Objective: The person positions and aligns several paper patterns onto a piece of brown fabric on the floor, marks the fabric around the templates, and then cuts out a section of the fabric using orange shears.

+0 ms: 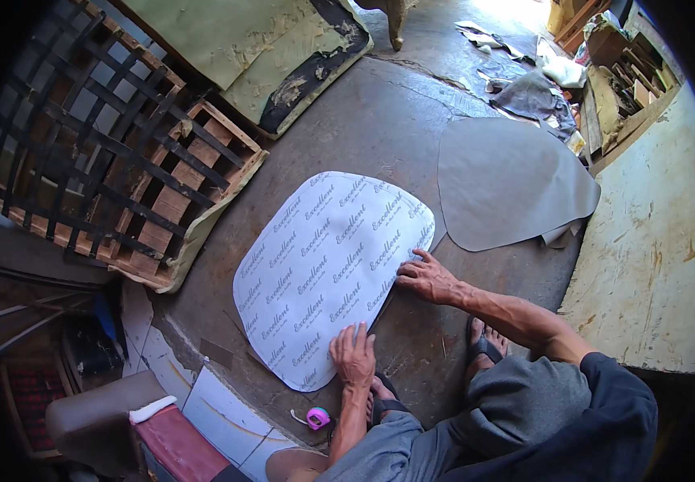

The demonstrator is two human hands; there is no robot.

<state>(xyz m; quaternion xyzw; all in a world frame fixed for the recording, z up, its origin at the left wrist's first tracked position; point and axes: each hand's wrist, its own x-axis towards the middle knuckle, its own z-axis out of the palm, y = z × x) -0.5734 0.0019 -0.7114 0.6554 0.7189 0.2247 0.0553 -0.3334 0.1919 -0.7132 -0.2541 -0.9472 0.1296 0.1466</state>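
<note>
On the floor before me lies a rounded piece of sheet material point(323, 273), its white face printed all over with dark lettering; it looks like the backing of upholstery leatherette. My left hand point(353, 356) rests on its near edge, fingers stretched out flat. At the right edge is my right hand point(428, 277), fingers bent and gripping along the rim. Whatever lies under the sheet is hidden. A grey leatherette piece point(516, 185) of similar rounded shape lies to the right, partly creased at its lower corner. Near my left foot sits a pink tape measure point(318, 417).
At the left a wooden seat frame point(155, 201) with black webbing stands by a worn pale green panel point(259, 48). Fabric scraps point(532, 96) and wood offcuts point(637, 76) pile up at the far right. A pale board point(645, 249) flanks me; a maroon cushion point(179, 442) is lower left.
</note>
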